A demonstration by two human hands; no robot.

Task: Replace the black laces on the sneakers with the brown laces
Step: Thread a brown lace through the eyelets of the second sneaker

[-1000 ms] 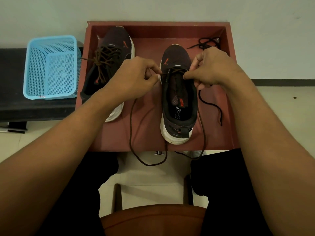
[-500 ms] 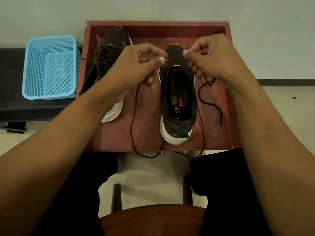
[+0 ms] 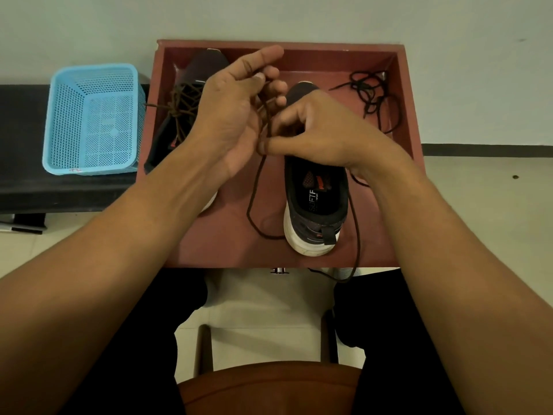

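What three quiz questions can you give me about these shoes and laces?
1. True or false: the black laces lie in the red tray.
2. Which lace does the left sneaker wear? A black, B brown, C none.
3. Fill in: the right hand pinches a ___ lace.
Key: 1 true; 2 B; 3 brown.
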